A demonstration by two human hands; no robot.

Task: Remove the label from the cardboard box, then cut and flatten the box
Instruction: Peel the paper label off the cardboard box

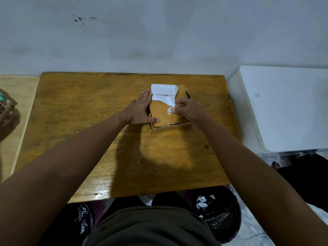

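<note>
A small brown cardboard box (162,113) lies on the wooden table (88,112), toward its far side. A white label (164,90) is peeled back and curled into a roll at the box's far edge, with a torn strip still stuck below it. My left hand (142,110) lies flat with fingers spread against the box's left side, thumb on its near corner. My right hand (189,110) pinches a small white scrap of label (170,110) on the box's right part.
A white appliance or cabinet (284,107) stands to the right of the table. A black bin (218,212) with white paper scraps sits under the table's near right. Another person's hand (8,118) with a packet is at the far left.
</note>
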